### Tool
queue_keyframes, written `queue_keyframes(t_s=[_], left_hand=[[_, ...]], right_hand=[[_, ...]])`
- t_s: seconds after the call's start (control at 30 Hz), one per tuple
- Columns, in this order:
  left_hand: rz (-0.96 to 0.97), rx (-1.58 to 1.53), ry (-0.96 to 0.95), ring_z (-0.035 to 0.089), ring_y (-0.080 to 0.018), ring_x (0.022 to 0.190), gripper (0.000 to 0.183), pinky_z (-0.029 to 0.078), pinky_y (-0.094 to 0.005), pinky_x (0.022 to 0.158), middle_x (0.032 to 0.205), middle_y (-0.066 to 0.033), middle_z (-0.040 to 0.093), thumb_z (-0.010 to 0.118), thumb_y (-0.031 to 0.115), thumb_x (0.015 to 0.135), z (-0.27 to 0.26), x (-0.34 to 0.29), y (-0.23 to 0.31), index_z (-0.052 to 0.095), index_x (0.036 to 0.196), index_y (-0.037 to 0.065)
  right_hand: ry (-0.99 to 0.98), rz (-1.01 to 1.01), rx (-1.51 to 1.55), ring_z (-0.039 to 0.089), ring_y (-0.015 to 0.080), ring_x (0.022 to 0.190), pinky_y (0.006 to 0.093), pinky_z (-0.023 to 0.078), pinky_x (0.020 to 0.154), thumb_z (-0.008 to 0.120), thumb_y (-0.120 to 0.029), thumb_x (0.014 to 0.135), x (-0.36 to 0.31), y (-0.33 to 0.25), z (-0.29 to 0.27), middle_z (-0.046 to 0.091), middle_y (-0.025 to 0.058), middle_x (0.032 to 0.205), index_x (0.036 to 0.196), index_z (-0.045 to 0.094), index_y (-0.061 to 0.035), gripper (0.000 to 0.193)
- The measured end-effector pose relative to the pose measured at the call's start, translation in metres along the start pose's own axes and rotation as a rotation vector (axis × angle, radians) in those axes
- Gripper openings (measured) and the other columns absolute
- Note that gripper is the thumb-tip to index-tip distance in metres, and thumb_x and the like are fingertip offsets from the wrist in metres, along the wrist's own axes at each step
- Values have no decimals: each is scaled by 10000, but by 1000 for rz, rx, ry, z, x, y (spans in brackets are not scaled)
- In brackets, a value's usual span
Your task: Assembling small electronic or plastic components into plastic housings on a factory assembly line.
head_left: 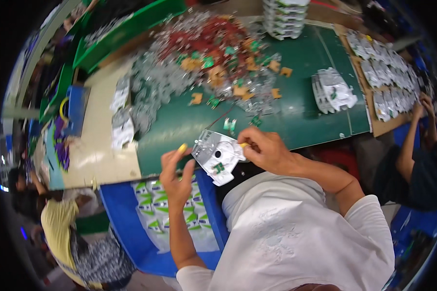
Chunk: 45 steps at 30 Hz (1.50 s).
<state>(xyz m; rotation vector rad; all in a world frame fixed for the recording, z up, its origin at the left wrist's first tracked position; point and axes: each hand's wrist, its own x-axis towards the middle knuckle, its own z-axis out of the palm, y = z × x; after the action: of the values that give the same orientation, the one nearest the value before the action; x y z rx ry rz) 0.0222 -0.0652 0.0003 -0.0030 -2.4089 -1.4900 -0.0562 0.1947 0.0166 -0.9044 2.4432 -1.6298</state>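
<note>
A white and grey plastic casing [226, 154] lies tilted in front of me at the table's near edge, with a dark round hole in its middle. A small green circuit board [219, 168] sits on its lower part. My right hand [268, 151] pinches at the casing's right edge, a yellow cover on one fingertip. At the left side, my left hand [176, 175] has thumb and forefinger apart, beside the casing; one of its fingertips also wears a yellow cover. Just beyond the casing lie loose green boards [229, 124].
A wide heap of clear, red, orange and green parts [204, 48] covers the far table [179, 140]. Stacked casings [332, 90] stand right, a taller stack [285, 18] behind. A blue bin [119, 213] holds packed pieces. Co-workers sit left [82, 237] and right [408, 165].
</note>
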Motion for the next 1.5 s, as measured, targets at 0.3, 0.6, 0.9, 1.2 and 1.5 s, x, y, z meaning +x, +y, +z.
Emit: queue_keyframes(t_s=[0.3, 0.6, 0.9, 1.2, 1.5], left_hand=[[-18, -5, -104, 611, -221, 988, 307, 478, -339, 893, 1032, -98, 712, 716, -10, 812, 16, 8, 12, 676, 1116, 12], [94, 113, -167, 634, -285, 941, 277, 495, -359, 863, 987, -122, 712, 754, 10, 776, 44, 15, 37, 698, 1047, -6], [62, 84, -145, 649, -288, 886, 208, 512, -360, 799, 965, -145, 705, 748, 12, 792, 41, -4, 36, 698, 990, -19], [-10, 56, -76, 657, -284, 847, 176, 512, -348, 770, 940, -142, 710, 742, 13, 805, 18, -30, 24, 699, 973, -16], [-127, -73, -38, 662, -218, 852, 179, 514, -305, 774, 949, -114, 709, 716, 1, 836, 20, -36, 20, 700, 1014, -9]], right_hand=[[663, 240, -105, 501, 24, 670, 188, 401, 591, 538, 46, 920, -70, 36, -203, 562, -17, 839, 1073, 543, -14, 165], [924, 183, -302, 402, 11, 611, 181, 316, 561, 609, 40, 902, -75, 67, -217, 485, -71, 689, 1146, 607, 15, 246], [117, -247, -284, 650, 266, 747, 356, 526, 651, 737, -1, 758, 5, 1, -66, 676, 103, 857, 915, 693, -20, 164], [-447, -474, -249, 604, 258, 941, 408, 444, 860, 719, -47, 702, 37, -9, -27, 645, 61, 912, 875, 695, -62, 175], [-648, -589, -539, 495, 284, 1258, 489, 357, 1087, 648, -83, 768, 22, -5, -4, 603, 98, 1196, 919, 679, -37, 161]])
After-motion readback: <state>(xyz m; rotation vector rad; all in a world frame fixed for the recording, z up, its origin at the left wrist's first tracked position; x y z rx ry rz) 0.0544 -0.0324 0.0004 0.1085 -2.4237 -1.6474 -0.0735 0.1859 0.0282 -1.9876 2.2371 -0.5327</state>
